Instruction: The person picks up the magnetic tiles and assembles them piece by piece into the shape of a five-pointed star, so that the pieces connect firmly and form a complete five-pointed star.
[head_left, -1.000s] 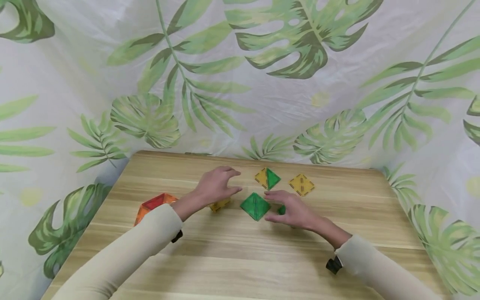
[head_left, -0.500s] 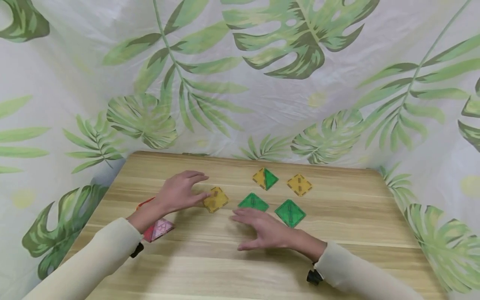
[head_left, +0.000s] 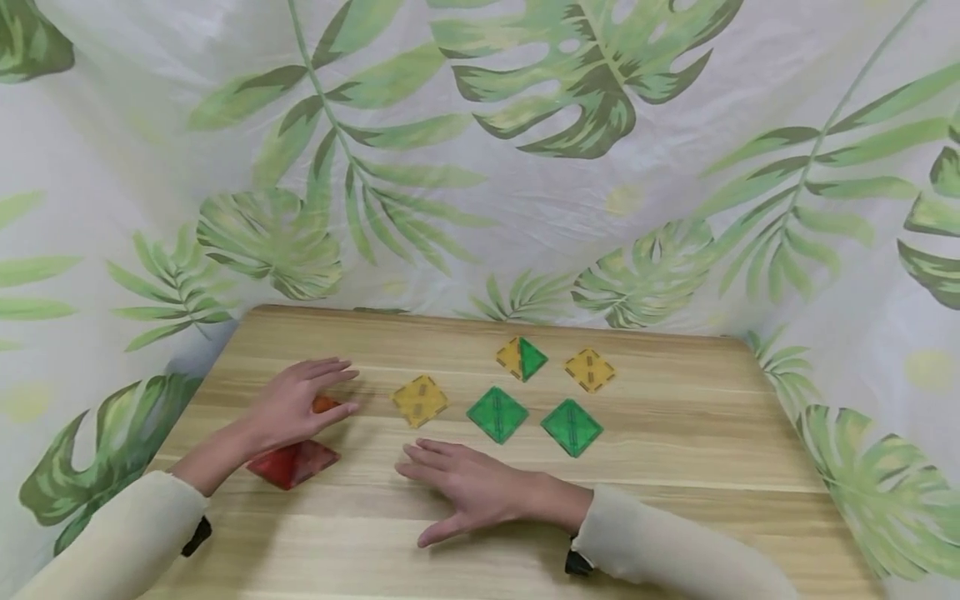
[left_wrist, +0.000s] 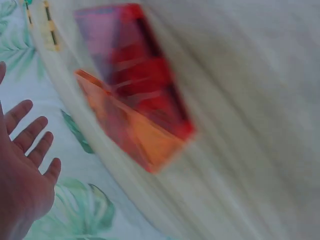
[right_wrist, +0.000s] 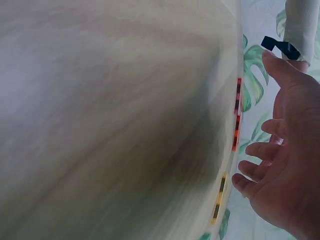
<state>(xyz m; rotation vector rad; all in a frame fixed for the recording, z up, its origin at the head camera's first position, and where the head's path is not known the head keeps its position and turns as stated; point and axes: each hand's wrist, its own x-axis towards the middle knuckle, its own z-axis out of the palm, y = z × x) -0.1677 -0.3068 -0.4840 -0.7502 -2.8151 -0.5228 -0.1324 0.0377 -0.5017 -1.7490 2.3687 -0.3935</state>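
Observation:
My left hand [head_left: 296, 406] hovers with fingers spread over a red, orange and pinkish structure of magnetic tiles [head_left: 291, 467], partly covering it in the head view. In the left wrist view this structure [left_wrist: 142, 85] appears blurred, its walls standing up, and the left hand [left_wrist: 25, 165] is apart from it. My right hand [head_left: 480, 487], fingers extended and thumb apart, is over the middle front of the table, holding nothing. Beyond it lie a yellow square [head_left: 420, 401], a green square [head_left: 497, 414] and another green square [head_left: 572, 427], each with a seam across its middle.
Farther back lie a half-yellow, half-green square [head_left: 522, 358] and a yellow one [head_left: 590, 370]. The wood-grain table [head_left: 675, 433] ends at a leaf-printed cloth [head_left: 420, 167] behind and on both sides.
Both hands have moved left and nearer, away from the green tiles. The left went past the yellow square to the red structure. The second green square, earlier mostly behind the right hand, is uncovered.

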